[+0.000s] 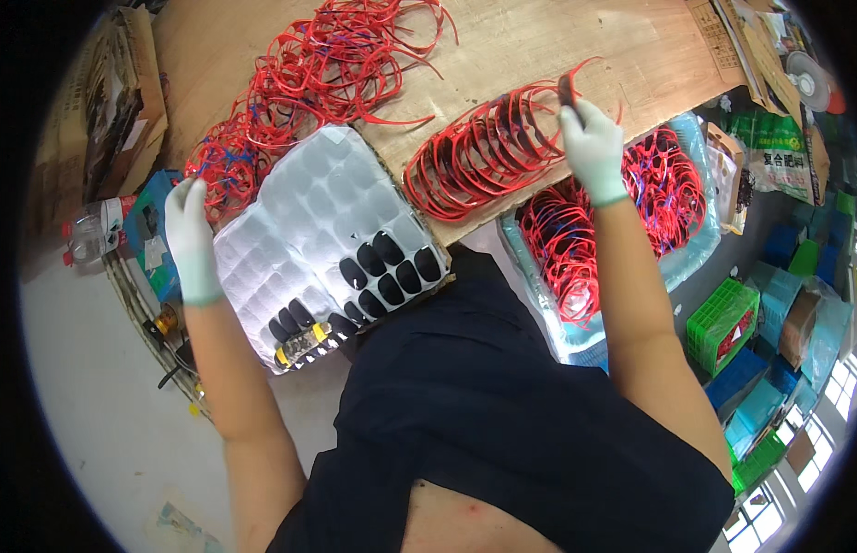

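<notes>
My right hand (592, 147), in a white glove, is closed on a red hoop with a dark pad (567, 89). It is at the right end of a row of similar red hoops (484, 152) on the wooden table. My left hand (189, 230), also gloved, is at the left edge of a tangled heap of red bands (228, 166) with blue bits. Its fingers are stretched out; nothing shows in them. Between my hands lies a pale moulded tray (295, 217), with several black oval pads (390, 289) along its near side.
A blue-lined crate (710, 241) of red hoops stands at my right. A yellow-ended clear tube (301, 345) lies on the tray's near edge. Left are a plastic bottle (88, 235) and stacked cardboard (124, 111). Green and blue crates (721, 324) stand farther right.
</notes>
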The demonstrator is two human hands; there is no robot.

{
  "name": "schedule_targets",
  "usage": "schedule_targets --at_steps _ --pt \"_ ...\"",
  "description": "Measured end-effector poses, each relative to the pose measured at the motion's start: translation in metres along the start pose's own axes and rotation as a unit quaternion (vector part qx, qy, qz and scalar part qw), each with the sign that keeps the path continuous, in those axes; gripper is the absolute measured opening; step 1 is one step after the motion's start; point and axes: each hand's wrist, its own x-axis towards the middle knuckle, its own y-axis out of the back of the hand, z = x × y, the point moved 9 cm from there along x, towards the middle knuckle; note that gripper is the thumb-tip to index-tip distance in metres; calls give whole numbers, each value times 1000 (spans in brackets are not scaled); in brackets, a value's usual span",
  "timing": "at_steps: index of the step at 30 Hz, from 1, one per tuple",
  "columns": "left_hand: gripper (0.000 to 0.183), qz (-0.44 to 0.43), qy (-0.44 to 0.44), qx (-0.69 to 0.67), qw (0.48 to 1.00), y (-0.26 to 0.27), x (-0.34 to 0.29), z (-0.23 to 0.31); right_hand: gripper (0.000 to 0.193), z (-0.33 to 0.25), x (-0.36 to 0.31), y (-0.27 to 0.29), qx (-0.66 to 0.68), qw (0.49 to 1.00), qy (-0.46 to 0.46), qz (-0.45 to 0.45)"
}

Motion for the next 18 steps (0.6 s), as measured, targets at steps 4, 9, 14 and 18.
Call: schedule_targets --at_steps 4,9,14,18 --pt "76 -90 158 129 975 -15 75 -102 27 60 37 -38 5 1000 26 0" --pt "72 102 72 185 975 -12 76 -107 31 67 28 -60 -52 998 10 -41" --pt "50 28 87 145 985 -29 83 -113 32 39 15 -87 7 993 47 -111" --pt "40 61 65 74 993 -13 71 -107 33 31 13 -89 55 986 60 -144"
